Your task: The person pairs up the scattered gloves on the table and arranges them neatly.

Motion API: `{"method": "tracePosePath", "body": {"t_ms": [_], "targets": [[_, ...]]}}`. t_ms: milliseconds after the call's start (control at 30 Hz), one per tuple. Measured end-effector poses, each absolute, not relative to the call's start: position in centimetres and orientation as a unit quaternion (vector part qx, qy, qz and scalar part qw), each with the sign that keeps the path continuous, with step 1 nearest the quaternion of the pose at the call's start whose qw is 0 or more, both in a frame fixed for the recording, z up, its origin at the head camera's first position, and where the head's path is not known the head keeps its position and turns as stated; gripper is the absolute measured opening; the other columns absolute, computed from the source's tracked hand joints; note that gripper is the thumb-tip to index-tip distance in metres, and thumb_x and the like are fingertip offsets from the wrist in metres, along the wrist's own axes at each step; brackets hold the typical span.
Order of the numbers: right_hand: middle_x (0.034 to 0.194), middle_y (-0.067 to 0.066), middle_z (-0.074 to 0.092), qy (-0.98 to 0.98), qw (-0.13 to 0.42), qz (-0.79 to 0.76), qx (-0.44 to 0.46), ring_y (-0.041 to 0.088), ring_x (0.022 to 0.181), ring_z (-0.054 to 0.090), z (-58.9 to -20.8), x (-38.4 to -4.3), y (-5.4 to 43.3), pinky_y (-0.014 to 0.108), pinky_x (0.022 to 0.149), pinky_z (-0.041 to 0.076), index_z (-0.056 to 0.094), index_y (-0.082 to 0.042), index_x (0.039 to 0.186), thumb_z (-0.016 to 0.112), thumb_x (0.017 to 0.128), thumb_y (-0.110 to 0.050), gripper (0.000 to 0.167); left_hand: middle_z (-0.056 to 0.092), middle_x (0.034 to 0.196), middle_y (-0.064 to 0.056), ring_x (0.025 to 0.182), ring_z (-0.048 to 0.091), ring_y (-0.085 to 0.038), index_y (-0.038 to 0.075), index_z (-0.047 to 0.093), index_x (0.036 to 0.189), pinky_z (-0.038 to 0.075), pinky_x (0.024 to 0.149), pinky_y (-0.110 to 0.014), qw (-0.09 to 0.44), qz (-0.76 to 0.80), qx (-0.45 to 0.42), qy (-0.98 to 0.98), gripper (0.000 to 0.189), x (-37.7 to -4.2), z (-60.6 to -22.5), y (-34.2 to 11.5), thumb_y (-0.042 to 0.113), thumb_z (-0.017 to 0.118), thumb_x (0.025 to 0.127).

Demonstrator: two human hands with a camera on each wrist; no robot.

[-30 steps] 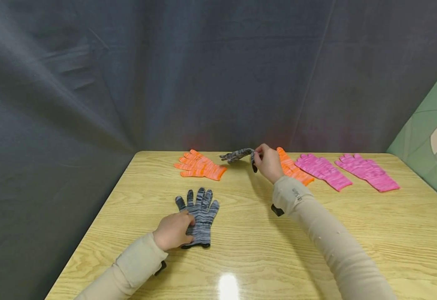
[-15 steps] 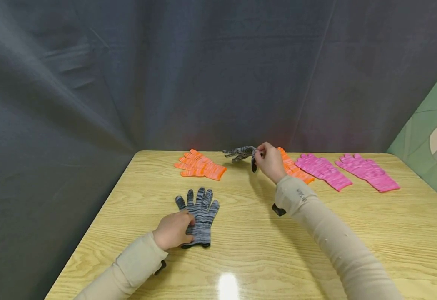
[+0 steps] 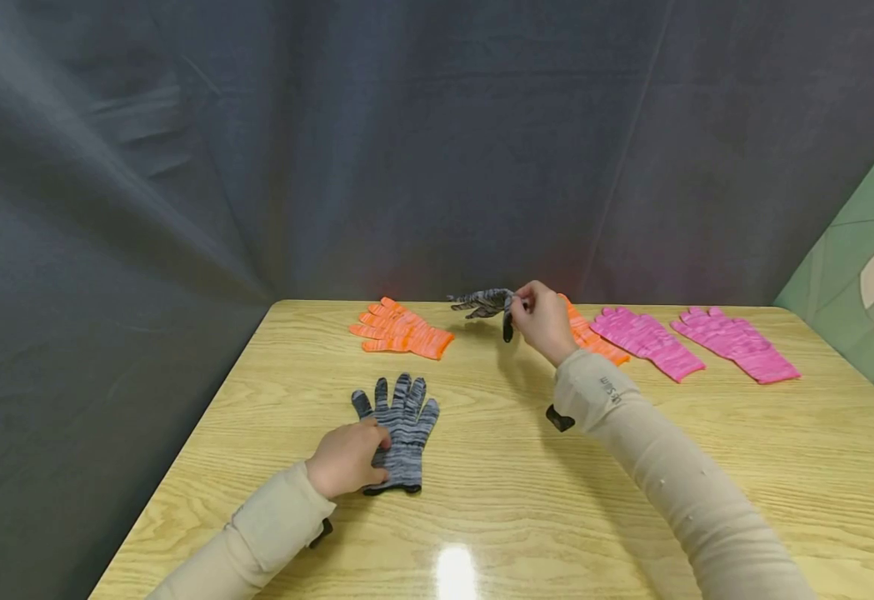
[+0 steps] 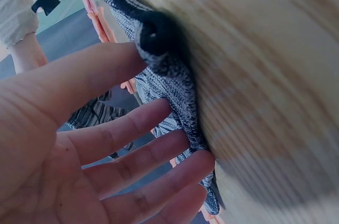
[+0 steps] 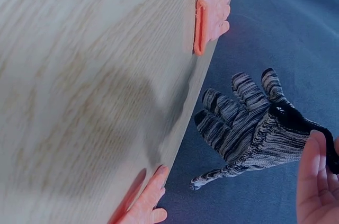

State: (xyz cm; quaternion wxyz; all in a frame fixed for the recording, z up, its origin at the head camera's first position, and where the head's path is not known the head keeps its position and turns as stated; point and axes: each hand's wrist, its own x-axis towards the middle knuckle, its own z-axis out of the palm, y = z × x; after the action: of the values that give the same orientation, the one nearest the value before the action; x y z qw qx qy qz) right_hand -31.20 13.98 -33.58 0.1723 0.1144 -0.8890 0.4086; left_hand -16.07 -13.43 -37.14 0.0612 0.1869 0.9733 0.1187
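My right hand [image 3: 545,321] pinches a black-and-grey striped knit glove [image 3: 485,302] by its black cuff, above the table's far part. In the right wrist view this glove [image 5: 246,123] hangs with its fingers spread, and my right fingertips [image 5: 316,144] are at the cuff. A second striped glove [image 3: 407,433] lies flat on the table, its fingers pointing away. My left hand [image 3: 350,458] rests on that glove's left side. The left wrist view shows the fingers [image 4: 159,110] loosely extended against the knit, with the thumb by the black cuff.
On the wooden table [image 3: 466,467], one orange glove [image 3: 402,329] lies at the back left. Another orange glove [image 3: 586,333] is partly behind my right hand. Two pink gloves [image 3: 646,342] lie farther right. A dark curtain [image 3: 437,150] hangs along the back and left.
My right hand has shifted slightly right and up with the striped glove, whose fingers swing a little. The left hand and the flat glove stay put.
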Motion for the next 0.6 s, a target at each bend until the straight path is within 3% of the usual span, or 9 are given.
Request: {"method": "tracePosePath", "body": {"t_ms": [600], "targets": [[0.077,0.019,0.064,-0.889,0.160,0.413,0.119,0.016,0.056,0.060,-33.00,-30.27,13.71,0.026,0.050,0.045,0.060,0.002,0.098,0.049,0.092,-0.010,0.017,0.058,0.083,-0.006,0.068,0.057,-0.021,0.003,0.066,0.091,0.048,0.058,-0.039,0.047,0.127,0.196,0.971,0.034,-16.05,-36.94,-13.51,0.018,0.083,0.066]]}}
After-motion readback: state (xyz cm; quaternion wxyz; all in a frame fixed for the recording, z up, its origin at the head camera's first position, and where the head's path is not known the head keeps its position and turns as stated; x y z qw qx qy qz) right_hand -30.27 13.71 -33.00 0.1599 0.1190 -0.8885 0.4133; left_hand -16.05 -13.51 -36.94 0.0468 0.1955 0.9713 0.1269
